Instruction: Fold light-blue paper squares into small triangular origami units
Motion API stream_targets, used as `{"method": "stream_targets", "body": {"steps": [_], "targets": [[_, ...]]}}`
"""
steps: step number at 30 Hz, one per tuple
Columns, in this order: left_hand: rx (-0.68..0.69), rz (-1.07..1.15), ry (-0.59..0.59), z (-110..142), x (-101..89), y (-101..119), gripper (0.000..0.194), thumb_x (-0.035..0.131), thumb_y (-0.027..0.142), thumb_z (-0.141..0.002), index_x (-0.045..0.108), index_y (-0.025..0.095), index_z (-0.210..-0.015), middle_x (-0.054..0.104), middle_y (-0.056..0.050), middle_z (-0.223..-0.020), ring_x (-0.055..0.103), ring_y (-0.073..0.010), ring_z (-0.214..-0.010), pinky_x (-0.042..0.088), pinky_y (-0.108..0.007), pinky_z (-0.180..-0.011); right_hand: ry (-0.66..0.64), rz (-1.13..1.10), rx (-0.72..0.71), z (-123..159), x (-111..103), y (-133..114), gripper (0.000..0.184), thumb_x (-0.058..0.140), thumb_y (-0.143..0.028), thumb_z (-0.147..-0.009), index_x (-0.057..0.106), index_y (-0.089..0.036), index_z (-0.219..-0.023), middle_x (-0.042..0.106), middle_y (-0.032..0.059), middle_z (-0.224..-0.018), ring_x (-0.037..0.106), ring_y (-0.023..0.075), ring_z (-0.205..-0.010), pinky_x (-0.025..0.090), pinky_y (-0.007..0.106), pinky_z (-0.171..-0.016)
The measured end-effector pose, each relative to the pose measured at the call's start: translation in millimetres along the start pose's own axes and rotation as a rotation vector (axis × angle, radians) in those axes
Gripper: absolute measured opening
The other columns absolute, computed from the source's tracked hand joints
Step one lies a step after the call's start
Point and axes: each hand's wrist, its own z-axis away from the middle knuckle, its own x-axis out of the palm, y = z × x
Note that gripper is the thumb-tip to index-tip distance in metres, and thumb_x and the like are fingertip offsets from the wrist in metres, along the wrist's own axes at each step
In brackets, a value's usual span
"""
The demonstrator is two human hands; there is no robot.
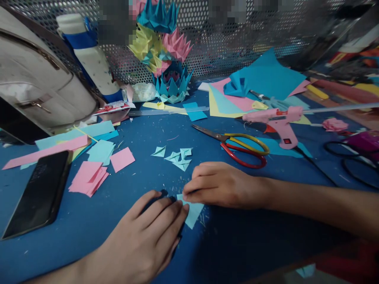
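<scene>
With the scissors (pixel 233 144) as the landmark, a light-blue piece of paper (pixel 194 215) lies on the blue table (pixel 136 181) to their left and nearer the person, one corner pointing toward the person. The right hand (pixel 225 185), just on the near side of the scissors, has its fingers curled and bunched, their tips resting on the paper's far left part. The left hand (pixel 145 236), farther left and nearer the person than the scissors, is palm down with its fingers close together and loosely bent; the index fingertip touches the paper's left edge, close beside the right fingertips. Most of the paper shows to the right of the left fingertips and below the right hand. Whether either hand pinches the sheet or only presses it, one cannot tell. Small folded light-blue pieces (pixel 185 152) lie left of the scissors, pink paper squares (pixel 89 177) well apart farther left, and a pink glue gun (pixel 278 118) beyond them to the right.
</scene>
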Motion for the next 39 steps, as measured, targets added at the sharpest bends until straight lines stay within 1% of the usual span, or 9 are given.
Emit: {"method": "stream_targets", "body": {"steps": [3, 7, 11, 14, 21, 28, 31, 35, 39], "targets": [[-0.014, 0.004, -0.046, -0.7, -0.3, 0.2, 0.035, 0.045, 0.023, -0.102, 0.062, 0.009, -0.129, 0.068, -0.007, -0.116, 0.058, -0.0232, -0.108, 0.028, -0.041, -0.11, -0.02, -0.024, 0.008, -0.8, -0.2, 0.2, 0.024, 0.044, -0.016, -0.103, 0.068, -0.016, -0.106, 0.07, 0.0046, -0.112, 0.057, 0.0148, -0.095, 0.047, 0.033, -0.089], [-0.016, 0.013, -0.07, -3.4, -3.3, 0.5, 0.036, 0.042, 0.018, -0.1, 0.061, 0.009, -0.13, 0.066, -0.009, -0.117, 0.057, -0.0239, -0.106, 0.033, -0.042, -0.107, -0.069, -0.103, 0.073, -2.5, -2.7, 3.0, 0.022, 0.049, -0.026, -0.102, 0.069, -0.018, -0.104, 0.07, 0.0051, -0.111, 0.055, 0.0154, -0.093, 0.045, 0.031, -0.083], [-0.016, 0.02, -0.074, -4.6, -6.2, -0.3, 0.037, 0.041, 0.015, -0.098, 0.061, 0.008, -0.129, 0.064, -0.011, -0.109, 0.056, -0.0258, -0.101, 0.04, -0.044, -0.1, -0.042, -0.227, 0.114, -3.4, -4.7, 6.7, 0.023, 0.051, -0.028, -0.102, 0.069, -0.018, -0.111, 0.069, 0.007, -0.11, 0.055, 0.0158, -0.093, 0.044, 0.031, -0.084], [-0.013, 0.02, -0.072, -3.9, -6.4, -0.8, 0.038, 0.042, 0.015, -0.098, 0.06, 0.007, -0.13, 0.064, -0.011, -0.109, 0.056, -0.0259, -0.102, 0.04, -0.045, -0.101, -0.034, -0.241, 0.153, -4.0, -3.5, 6.3, 0.023, 0.052, -0.027, -0.101, 0.068, -0.018, -0.115, 0.068, 0.0077, -0.108, 0.055, 0.0158, -0.094, 0.044, 0.03, -0.083], [-0.008, 0.004, -0.055, -1.8, -3.3, -0.4, 0.036, 0.041, 0.018, -0.1, 0.062, 0.007, -0.127, 0.065, -0.01, -0.112, 0.057, -0.024, -0.104, 0.036, -0.043, -0.105, -0.033, -0.082, 0.137, -4.8, 1.1, 0.2, 0.02, 0.052, -0.028, -0.101, 0.069, -0.019, -0.108, 0.067, 0.0047, -0.108, 0.053, 0.0138, -0.088, 0.042, 0.029, -0.079], [0.009, 0.016, -0.059, -1.8, -3.5, -1.0, 0.037, 0.042, 0.016, -0.098, 0.062, 0.005, -0.127, 0.065, -0.011, -0.109, 0.057, -0.0251, -0.101, 0.037, -0.044, -0.104, -0.046, 0.207, -0.013, -7.8, -0.6, -8.4, 0.022, 0.046, -0.025, -0.104, 0.063, -0.015, -0.113, 0.067, 0.0038, -0.101, 0.05, 0.0141, -0.085, 0.042, 0.031, -0.074], [0.008, 0.012, -0.077, -1.7, -4.1, -1.3, 0.037, 0.044, 0.014, -0.096, 0.061, 0.005, -0.128, 0.064, -0.011, -0.109, 0.057, -0.0254, -0.101, 0.038, -0.044, -0.104, -0.046, 0.218, 0.006, -9.2, -0.7, -9.9, 0.026, 0.042, -0.028, -0.106, 0.063, -0.016, -0.114, 0.066, 0.0044, -0.103, 0.051, 0.0151, -0.087, 0.041, 0.032, -0.074], [0.003, 0.014, -0.082, -0.8, -3.6, -1.1, 0.039, 0.044, 0.014, -0.094, 0.06, 0.005, -0.129, 0.062, -0.011, -0.109, 0.055, -0.0268, -0.102, 0.04, -0.047, -0.103, -0.116, 0.193, 0.034, -6.9, -4.9, -7.6, 0.027, 0.04, -0.031, -0.106, 0.062, -0.019, -0.117, 0.065, 0.0053, -0.104, 0.05, 0.017, -0.085, 0.036, 0.033, -0.071], [0.004, 0.008, -0.109, 0.0, -3.2, -0.9, 0.041, 0.045, 0.015, -0.094, 0.057, 0.004, -0.132, 0.061, -0.013, -0.109, 0.055, -0.0283, -0.103, 0.041, -0.05, -0.102, -0.161, 0.226, 0.014, 2.8, -12.7, -7.9, 0.031, 0.034, -0.025, -0.107, 0.062, -0.019, -0.119, 0.065, 0.0062, -0.103, 0.048, 0.0181, -0.085, 0.034, 0.035, -0.069]]}}
